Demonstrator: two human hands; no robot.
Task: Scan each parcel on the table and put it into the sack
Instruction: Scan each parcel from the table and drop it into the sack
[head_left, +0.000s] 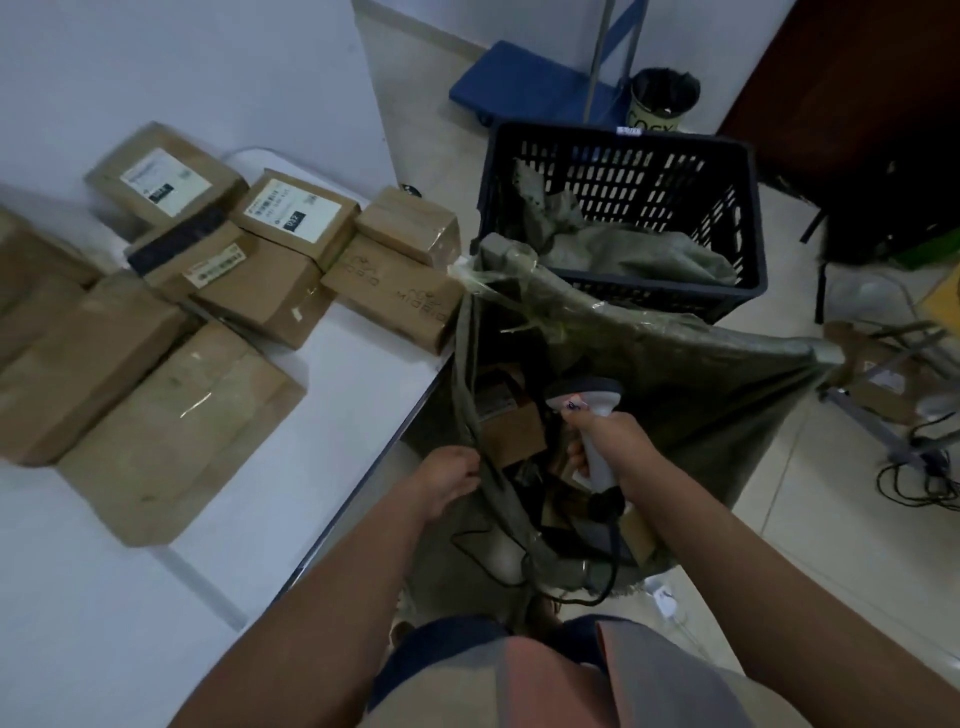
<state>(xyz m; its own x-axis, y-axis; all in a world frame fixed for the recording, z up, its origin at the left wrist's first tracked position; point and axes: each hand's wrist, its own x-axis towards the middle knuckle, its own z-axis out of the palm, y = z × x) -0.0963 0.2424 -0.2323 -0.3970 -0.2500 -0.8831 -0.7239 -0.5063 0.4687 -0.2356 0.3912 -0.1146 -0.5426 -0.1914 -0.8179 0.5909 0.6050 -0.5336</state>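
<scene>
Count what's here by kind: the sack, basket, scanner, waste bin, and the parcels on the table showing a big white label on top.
sack: 1
basket: 1
scanner: 1
waste bin: 1
white-labelled parcels: 2
Total: 6

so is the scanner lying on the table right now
No, the right hand grips the scanner over the open sack, off the edge of the table.

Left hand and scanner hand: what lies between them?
In the head view, the sack's open mouth, with boxes inside, separates the left hand from the right hand holding the scanner.
</scene>
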